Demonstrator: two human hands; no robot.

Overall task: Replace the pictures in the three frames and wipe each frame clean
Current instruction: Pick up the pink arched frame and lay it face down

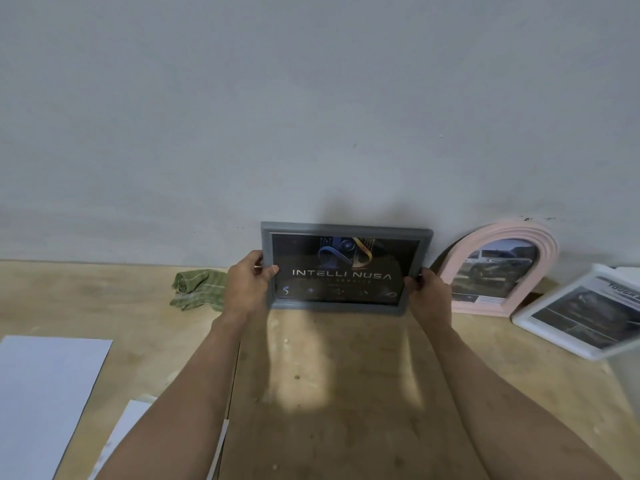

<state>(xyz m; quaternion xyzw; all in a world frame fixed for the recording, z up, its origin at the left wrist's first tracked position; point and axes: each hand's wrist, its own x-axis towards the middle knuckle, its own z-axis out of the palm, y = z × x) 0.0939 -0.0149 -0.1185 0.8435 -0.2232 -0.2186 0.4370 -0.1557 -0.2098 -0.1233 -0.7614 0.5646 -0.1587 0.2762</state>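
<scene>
A grey rectangular frame [346, 230] with a dark "INTELLI NUSA" picture stands upright at the back of the wooden table, close to the wall. My left hand [247, 284] grips its left edge, thumb over the front. On the opposite edge, my right hand [427, 289] grips the frame low down. A pink arched frame [543, 237] holding a car picture leans on the wall to the right. Beside it, a white frame [526, 322] with a dark printed page leans at the far right. A crumpled green cloth [197, 287] lies left of my left hand.
White paper sheets [45, 403] lie at the table's near left, one larger [45, 403] and one smaller [128, 431] partly under my left forearm. The bare grey wall [311, 116] rises behind the wooden table [329, 375].
</scene>
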